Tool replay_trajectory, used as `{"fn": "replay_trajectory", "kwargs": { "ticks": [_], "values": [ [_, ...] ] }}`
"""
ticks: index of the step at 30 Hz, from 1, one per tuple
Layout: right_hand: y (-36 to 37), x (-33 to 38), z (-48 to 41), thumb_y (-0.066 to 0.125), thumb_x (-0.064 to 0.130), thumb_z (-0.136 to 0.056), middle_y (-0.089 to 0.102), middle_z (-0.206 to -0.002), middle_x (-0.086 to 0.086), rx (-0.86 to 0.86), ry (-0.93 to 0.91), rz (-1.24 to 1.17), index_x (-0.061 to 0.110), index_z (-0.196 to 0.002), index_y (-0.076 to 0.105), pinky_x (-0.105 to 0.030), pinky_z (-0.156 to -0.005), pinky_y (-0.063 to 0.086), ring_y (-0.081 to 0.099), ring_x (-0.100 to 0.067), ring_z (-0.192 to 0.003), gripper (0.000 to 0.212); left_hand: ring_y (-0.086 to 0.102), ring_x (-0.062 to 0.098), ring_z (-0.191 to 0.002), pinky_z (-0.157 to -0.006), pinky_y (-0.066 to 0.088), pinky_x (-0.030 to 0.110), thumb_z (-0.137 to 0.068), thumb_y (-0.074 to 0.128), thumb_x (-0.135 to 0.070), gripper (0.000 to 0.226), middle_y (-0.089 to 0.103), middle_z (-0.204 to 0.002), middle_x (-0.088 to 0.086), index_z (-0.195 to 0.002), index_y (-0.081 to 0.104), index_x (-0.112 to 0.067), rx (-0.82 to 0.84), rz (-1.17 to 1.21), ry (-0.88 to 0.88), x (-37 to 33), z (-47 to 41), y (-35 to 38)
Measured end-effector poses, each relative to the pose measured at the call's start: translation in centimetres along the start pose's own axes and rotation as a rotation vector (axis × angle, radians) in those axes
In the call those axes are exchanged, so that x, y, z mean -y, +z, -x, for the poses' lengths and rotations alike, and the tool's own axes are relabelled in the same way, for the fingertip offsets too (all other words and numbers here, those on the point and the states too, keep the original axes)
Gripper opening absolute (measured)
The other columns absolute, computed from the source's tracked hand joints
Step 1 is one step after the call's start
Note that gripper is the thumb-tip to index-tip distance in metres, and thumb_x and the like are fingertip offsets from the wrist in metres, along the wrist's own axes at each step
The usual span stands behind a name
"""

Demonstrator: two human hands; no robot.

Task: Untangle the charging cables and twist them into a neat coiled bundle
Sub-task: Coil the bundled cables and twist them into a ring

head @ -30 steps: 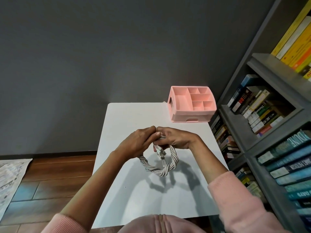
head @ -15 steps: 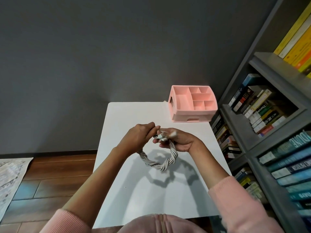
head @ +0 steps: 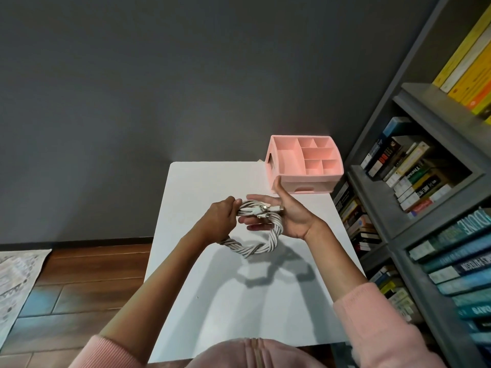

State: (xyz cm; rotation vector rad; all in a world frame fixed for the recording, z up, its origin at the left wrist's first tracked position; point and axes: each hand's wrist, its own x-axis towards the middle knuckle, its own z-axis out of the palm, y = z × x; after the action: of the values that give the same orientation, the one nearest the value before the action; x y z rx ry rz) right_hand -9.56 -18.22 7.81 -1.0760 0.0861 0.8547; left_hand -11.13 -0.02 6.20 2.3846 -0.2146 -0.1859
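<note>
Right hand point(head: 291, 217) opened up since half second ago: was curled round cable ends, now flat, palm up, fingers straight, mid frame. Plugs point(head: 265, 209) lie across palm, likely so ends can be seen and tucked in. Left hand point(head: 219, 221) grips twisted cable ring point(head: 249, 251) at left side, holding it above white table point(head: 212, 301). Twist looks nearly done. Pink organizer box point(head: 305, 166) just behind right thumb, not in way. Bookshelf point(head: 425, 94) along right edge.

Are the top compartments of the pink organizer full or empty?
Empty: every top compartment of the pink organizer shows only its bare pink floor.
</note>
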Motion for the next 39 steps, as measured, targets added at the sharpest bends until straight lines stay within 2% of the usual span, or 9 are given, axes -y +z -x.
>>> {"fn": "replay_trajectory", "kwargs": {
  "ticks": [4,8,12,18,20,24,27,34,39],
  "values": [
    [-0.4,-0.5,0.6,0.058,0.079,-0.060,0.063,-0.118,-0.022,0.005,-0.142,0.167,0.011,-0.139,0.040,-0.043,-0.084,0.056,0.067,-0.031,-0.099,0.106,0.055,0.041,-0.081,-0.065,0.031,0.033,-0.104,0.029,-0.027,0.034,0.061,-0.085,0.025,-0.077,0.041,-0.009,-0.046,0.056,-0.126,-0.2,0.1,0.1],
    [-0.1,-1.8,0.7,0.091,0.046,-0.048,0.050,-0.125,-0.001,-0.232,-0.332,0.765,0.031,-0.136,0.041,-0.032,-0.101,0.046,0.055,-0.010,-0.112,0.102,0.054,0.039,-0.095,-0.075,0.036,0.036,-0.104,0.025,-0.022,0.039,0.060,-0.102,0.025,-0.066,0.032,-0.018,-0.022,0.010,-0.187,-1.0,0.2,-0.2],
    [0.4,-1.8,0.5,0.092,0.029,-0.056,0.051,-0.113,0.006,-0.377,-0.500,1.064,0.032,-0.132,0.043,-0.011,-0.082,0.040,0.050,-0.001,-0.094,0.090,0.054,0.039,-0.100,-0.079,0.037,0.037,-0.104,0.025,-0.020,0.038,0.059,-0.107,0.025,-0.068,0.034,-0.016,-0.022,0.007,-0.234,-1.0,0.3,-0.2],
    [-0.2,-1.6,-0.5,0.075,0.002,-0.074,0.055,-0.084,0.001,-0.359,-0.754,1.363,0.015,-0.105,0.073,-0.010,-0.069,0.035,0.051,-0.006,-0.074,0.033,0.047,0.029,-0.081,-0.071,0.035,0.031,-0.104,0.027,-0.020,0.038,0.053,-0.084,0.013,-0.066,0.033,-0.017,0.022,0.013,-0.252,-1.0,0.6,0.3],
    [-0.3,-1.5,-0.6,0.074,0.000,-0.074,0.056,-0.087,0.000,-0.321,-0.711,1.389,0.017,-0.108,0.073,-0.012,-0.070,0.038,0.051,-0.004,-0.074,0.039,0.050,0.031,-0.079,-0.070,0.035,0.031,-0.104,0.028,-0.022,0.038,0.050,-0.081,0.010,-0.067,0.035,-0.016,0.044,0.013,-0.267,-0.7,0.5,0.5],
    [-0.3,-1.6,-0.5,0.086,0.027,-0.065,0.058,-0.096,-0.001,-0.197,-0.664,1.447,0.026,-0.114,0.067,-0.025,-0.076,0.047,0.057,-0.015,-0.088,0.053,0.053,0.029,-0.071,-0.065,0.036,0.029,-0.103,0.029,-0.028,0.040,0.049,-0.067,0.004,-0.067,0.041,-0.013,0.104,0.059,-0.312,0.0,0.3,0.7],
    [-0.1,-2.1,-0.3,0.082,0.034,-0.070,0.058,-0.094,0.002,-0.214,-0.702,1.443,0.024,-0.104,0.071,-0.030,-0.076,0.049,0.056,-0.011,-0.085,0.037,0.052,0.029,-0.071,-0.066,0.035,0.029,-0.102,0.030,-0.029,0.037,0.049,-0.069,0.005,-0.073,0.044,-0.011,0.129,0.049,-0.318,-0.1,0.2,0.7],
    [-0.5,-1.6,-0.4,0.082,0.013,-0.071,0.060,-0.073,0.004,-0.329,-0.591,0.856,0.010,-0.079,0.076,-0.021,-0.062,0.040,0.052,-0.008,-0.066,0.010,0.045,0.021,-0.059,-0.054,0.035,0.024,-0.102,0.032,-0.027,0.036,0.042,-0.065,0.000,-0.069,0.040,-0.015,0.142,0.120,-0.173,-0.6,0.6,0.6],
    [-1.2,-0.5,-0.3,0.076,0.009,-0.077,0.058,-0.068,-0.016,-0.296,-0.476,0.665,0.004,-0.078,0.072,-0.017,-0.043,0.032,0.041,-0.020,-0.057,0.007,0.039,0.002,-0.038,-0.042,0.033,0.014,-0.104,0.030,-0.027,0.034,0.044,-0.059,-0.005,-0.079,0.045,-0.011,0.222,0.355,-0.120,-1.0,1.6,0.5]
  ]
}}
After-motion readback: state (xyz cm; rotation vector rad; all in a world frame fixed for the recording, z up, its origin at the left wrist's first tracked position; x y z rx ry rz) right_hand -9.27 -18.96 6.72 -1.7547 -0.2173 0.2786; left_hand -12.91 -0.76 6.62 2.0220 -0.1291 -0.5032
